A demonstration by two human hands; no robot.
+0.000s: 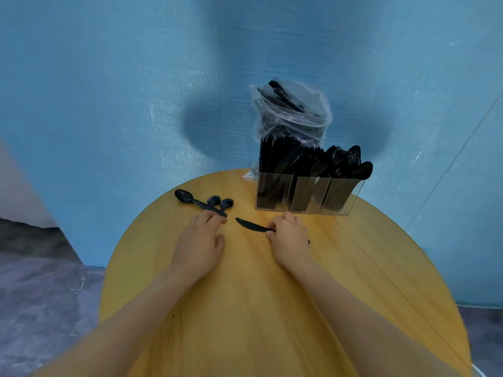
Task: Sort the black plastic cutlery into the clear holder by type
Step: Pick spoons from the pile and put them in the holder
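A round yellow wooden table (245, 308) stands against a blue wall (109, 91) whose surface shows faint sheen and creases. Left of the table lies grey mottled floor (40, 295); a soft dark shadow (206, 126) falls on the wall just above the table's far edge

A round yellow table (245, 308) bears spoons (202, 204), a knife (250, 225), the holder (307, 195).
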